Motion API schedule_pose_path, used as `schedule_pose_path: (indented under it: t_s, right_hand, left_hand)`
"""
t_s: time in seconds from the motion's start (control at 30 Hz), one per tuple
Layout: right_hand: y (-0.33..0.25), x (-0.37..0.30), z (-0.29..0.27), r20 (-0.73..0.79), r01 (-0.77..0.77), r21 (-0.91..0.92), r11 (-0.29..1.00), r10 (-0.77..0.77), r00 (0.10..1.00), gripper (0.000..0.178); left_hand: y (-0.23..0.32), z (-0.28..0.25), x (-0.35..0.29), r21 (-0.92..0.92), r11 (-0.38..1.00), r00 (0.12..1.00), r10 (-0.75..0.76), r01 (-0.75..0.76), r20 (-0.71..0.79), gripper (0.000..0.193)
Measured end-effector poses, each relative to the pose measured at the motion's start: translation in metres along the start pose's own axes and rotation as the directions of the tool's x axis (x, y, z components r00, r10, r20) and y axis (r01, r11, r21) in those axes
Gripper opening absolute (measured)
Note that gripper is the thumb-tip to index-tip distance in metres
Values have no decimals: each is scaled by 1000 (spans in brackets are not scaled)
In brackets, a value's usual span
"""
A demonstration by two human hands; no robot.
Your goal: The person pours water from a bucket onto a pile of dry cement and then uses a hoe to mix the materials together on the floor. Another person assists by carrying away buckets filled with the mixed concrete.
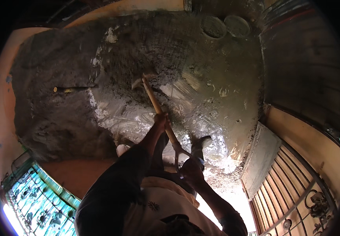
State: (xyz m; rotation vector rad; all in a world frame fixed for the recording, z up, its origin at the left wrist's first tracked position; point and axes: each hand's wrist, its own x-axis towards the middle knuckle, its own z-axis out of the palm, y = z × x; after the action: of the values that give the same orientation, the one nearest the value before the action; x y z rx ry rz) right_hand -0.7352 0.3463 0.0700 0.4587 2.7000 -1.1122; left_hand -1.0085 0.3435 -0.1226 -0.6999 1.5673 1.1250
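A shovel with a wooden shaft and a forked grip slants across the middle of the head view. My left hand is wrapped round its shaft about midway. At the near end, my right hand is closed on the grip. The blade lies on a heap of dark, crumbly, wet-looking mix spread over the floor; part of its edge seems covered. My feet stand behind the shovel, a dark shoe on the right and a paler one on the left.
Left of the mix, another wooden handle sticks out of a grey-brown pile. Two round pans sit at the far right. A dark door and a barred metal gate stand to the right, a blue-green grille at the near left.
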Motion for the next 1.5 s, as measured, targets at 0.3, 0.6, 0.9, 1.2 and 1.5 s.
schedule_pose_path:
  t_s: [0.3,0.6,0.9,1.2,1.5]
  right_hand:
    - [-24,59,-1,-108,38,-33,999,-41,993,12]
    - [-52,232,27,-291,-20,600,800,242,926,29]
    - [-134,121,-128,161,-82,-163,983,109,981,11]
    - [-93,155,-250,-40,-109,630,769,172,984,19]
    - [155,326,-188,361,-210,932,-294,732,578,35]
  left_hand:
    - [115,-8,-23,56,894,895,446,-444,-29,12]
    - [239,-11,35,447,788,891,451,-423,48,21]
    - [112,-2,-47,34,996,992,80,-84,99,5]
    - [186,23,-90,384,856,936,285,-346,208,11]
    - [195,160,-178,529,762,803,-19,-375,596,38]
